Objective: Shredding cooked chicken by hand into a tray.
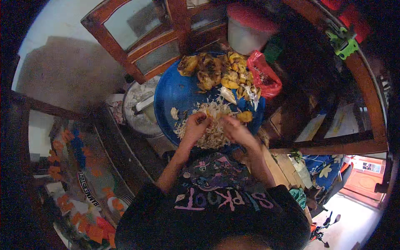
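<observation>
Both hands work over a heap of pale shredded meat (211, 137) on a round blue tray (168, 91). My left hand (197, 126) has its fingers pinched on a small yellowish piece of chicken (208, 113) above the heap. Beside it, my right hand (237, 131) is blurred, its fingers bent together; what they hold is unclear. Along the tray's far side lie brown-yellow cooked chicken pieces (208, 68). A pale strip (228, 95) and whitish scraps (251, 95) sit nearer the heap. One yellow piece (245, 116) rests right of it, and a pale bit (174, 113) left.
A red plastic bag (266, 77) overlaps the tray's right rim. Left of the tray stands a round metal pot (135, 121) with pale contents. Behind are a white bucket (246, 35) with a red lid and a wooden-framed glass door (137, 37). Wooden framing (341, 149) borders the right.
</observation>
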`<action>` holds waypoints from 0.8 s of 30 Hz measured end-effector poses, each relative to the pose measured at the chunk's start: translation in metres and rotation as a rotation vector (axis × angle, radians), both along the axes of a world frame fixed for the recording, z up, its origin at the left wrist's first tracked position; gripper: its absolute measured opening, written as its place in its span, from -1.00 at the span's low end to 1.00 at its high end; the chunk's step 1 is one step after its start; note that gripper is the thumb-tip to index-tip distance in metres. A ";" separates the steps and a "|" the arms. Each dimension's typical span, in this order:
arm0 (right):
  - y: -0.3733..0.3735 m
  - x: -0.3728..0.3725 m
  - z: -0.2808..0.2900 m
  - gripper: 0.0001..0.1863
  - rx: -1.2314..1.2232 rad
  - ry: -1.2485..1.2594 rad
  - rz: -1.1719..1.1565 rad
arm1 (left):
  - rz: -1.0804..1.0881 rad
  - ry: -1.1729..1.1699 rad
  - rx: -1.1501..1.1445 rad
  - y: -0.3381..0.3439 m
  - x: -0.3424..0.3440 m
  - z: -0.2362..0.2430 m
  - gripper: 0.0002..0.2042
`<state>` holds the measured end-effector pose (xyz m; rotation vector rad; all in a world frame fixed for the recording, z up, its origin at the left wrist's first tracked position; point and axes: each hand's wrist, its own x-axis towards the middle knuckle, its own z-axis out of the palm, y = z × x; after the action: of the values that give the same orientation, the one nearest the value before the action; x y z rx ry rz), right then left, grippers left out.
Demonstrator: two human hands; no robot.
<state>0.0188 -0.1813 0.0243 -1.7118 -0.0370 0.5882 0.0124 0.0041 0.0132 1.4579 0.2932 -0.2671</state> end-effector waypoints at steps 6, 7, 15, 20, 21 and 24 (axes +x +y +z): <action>0.013 0.000 -0.005 -0.69 -0.109 -0.176 0.068 | -0.061 -0.088 0.036 -0.002 0.002 0.010 -0.85; 0.012 0.000 -0.017 -0.69 -0.162 -0.253 0.018 | -0.057 -0.103 0.073 -0.001 0.002 0.008 -0.86; 0.011 0.012 0.000 -0.72 -0.441 -0.145 -0.135 | 0.133 0.002 -0.162 0.004 -0.005 -0.008 -0.90; 0.017 -0.006 -0.025 -0.65 -0.322 -0.678 0.162 | -0.102 -0.105 0.314 0.003 -0.003 0.016 -0.86; 0.026 -0.010 -0.012 -0.65 -0.327 -0.692 0.157 | -0.103 -0.121 0.313 0.006 -0.002 0.009 -0.86; 0.042 -0.021 0.013 -0.58 -0.189 -0.341 0.124 | -0.126 -0.078 0.093 0.016 -0.001 -0.018 -0.84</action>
<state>-0.0018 -0.1395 0.0377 -1.9892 -0.3406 0.3935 0.0118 0.0199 -0.0051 1.5776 0.1521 -0.3005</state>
